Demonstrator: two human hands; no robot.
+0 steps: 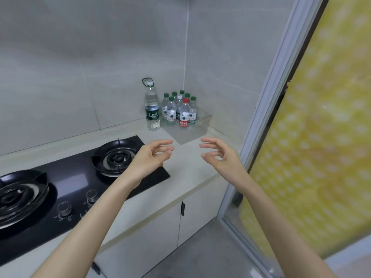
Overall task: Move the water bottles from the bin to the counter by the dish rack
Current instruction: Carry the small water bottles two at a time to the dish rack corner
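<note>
Presently, pale counter (186, 163) under grey tiles (100, 57): bin (192, 133) of bottles (184, 114), hob (76, 177) left of it; left hand (152, 155) and right hand (218, 155) before it, half-curled, empty.

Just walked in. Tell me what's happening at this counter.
A person reaches out over the counter with the left hand and right hand, both empty, fingers loosely curled, just short of a clear bin in the corner. The bin holds several small bottles, all upright. A taller bottle stands on the counter beside the bin, and a stove lies to the left.
</note>
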